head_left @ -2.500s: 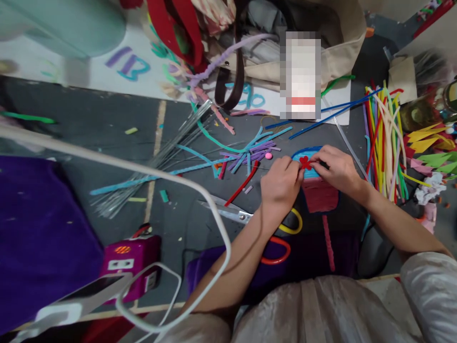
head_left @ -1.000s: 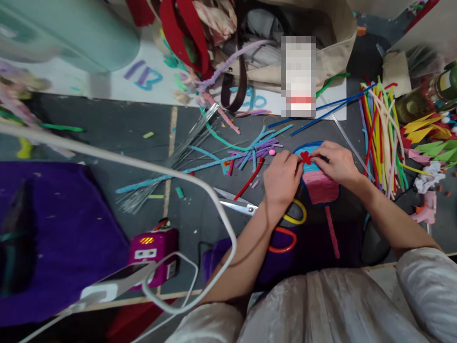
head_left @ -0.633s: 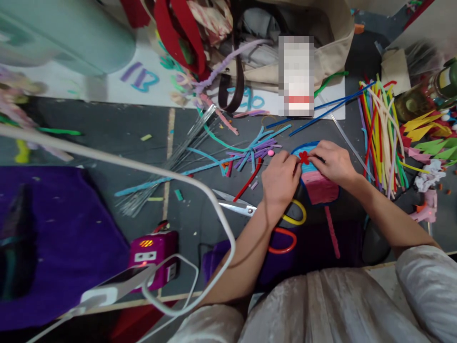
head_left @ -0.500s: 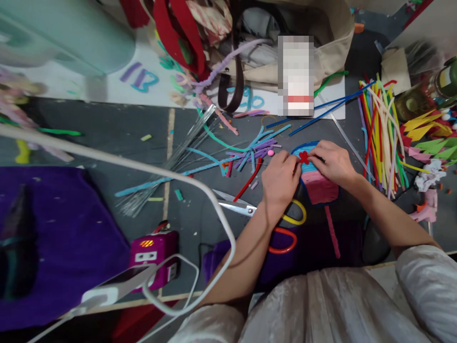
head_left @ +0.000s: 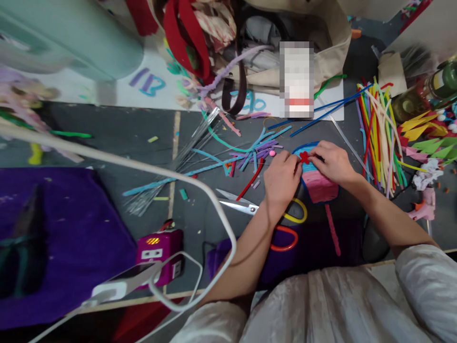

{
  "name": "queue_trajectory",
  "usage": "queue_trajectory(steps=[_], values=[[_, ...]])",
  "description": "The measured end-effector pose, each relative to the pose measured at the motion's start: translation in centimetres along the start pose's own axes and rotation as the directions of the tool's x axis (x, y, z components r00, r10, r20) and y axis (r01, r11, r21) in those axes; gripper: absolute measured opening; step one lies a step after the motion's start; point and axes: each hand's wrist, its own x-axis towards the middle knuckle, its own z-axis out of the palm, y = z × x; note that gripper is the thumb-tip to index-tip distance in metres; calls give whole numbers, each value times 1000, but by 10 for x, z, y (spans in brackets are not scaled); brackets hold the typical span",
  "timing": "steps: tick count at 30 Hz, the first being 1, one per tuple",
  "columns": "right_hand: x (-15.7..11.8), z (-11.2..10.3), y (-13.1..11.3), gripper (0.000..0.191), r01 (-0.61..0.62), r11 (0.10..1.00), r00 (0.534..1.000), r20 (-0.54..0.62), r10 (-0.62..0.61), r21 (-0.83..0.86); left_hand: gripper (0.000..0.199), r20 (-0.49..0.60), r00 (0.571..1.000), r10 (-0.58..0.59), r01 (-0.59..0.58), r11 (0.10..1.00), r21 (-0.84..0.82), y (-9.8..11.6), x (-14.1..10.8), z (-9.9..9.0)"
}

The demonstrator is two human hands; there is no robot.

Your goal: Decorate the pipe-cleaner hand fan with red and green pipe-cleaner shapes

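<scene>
A small red pipe-cleaner flower (head_left: 304,157) is pinched between the fingertips of my left hand (head_left: 283,178) and my right hand (head_left: 332,162). Beneath it lies a pink and light-blue pipe-cleaner popsicle shape (head_left: 319,186) with a dark blue border and a twisted pink stick (head_left: 332,231). My fingers cover part of its upper end. Scissors (head_left: 250,208) with one yellow and one red handle lie open under my left forearm. Just left of my left hand is a pink bead (head_left: 272,153), near a short red pipe cleaner (head_left: 250,180).
Loose blue and purple pipe cleaners (head_left: 255,150) and a bundle of thin wires (head_left: 193,147) lie left. A colourful pipe-cleaner bundle (head_left: 380,138) and a pink glue gun (head_left: 424,205) are right. A white cable (head_left: 210,190) loops before a purple power adapter (head_left: 160,252). A beige bag (head_left: 332,52) stands behind.
The camera view has shifted slightly, moving the left-side things a little rightward in the picture. Both hands keep nearly the same hold on the red flower.
</scene>
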Motion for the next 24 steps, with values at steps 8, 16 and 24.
queue_trajectory(steps=[8,16,24], values=[[-3,0,-1,8,-58,984,997,-43,66,166,13,-28,999,19,-22,993,-113,-4,0,2],[-22,-13,-16,18,-66,738,941,-204,270,672,26,39,995,-87,82,583,-808,-6,5,3],[-42,-13,-48,34,28,375,886,-196,420,927,37,184,969,-163,197,67,-978,23,-8,-7]])
